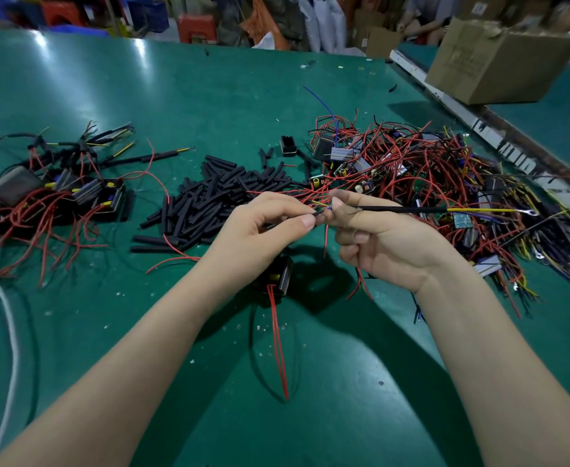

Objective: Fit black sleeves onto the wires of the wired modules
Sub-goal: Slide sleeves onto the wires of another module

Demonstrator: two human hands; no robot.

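Observation:
My left hand [270, 220] pinches the near end of a wire bundle between thumb and forefinger. My right hand [377, 237] grips a long black sleeve [401, 209] that runs to the right, with yellow wires and a ring terminal [529, 212] poking out of its far end. A black wired module [281, 273] hangs or lies below my hands, its red wires [278, 342] trailing toward me. A pile of loose black sleeves [209, 200] lies just beyond my left hand.
Unsleeved modules with red wires form a big tangle [428, 170] on the right. Sleeved modules [58, 183] sit at the left. A cardboard box [499, 59] stands far right on the green table [175, 96]. A white cord [10, 325] curves at the left edge.

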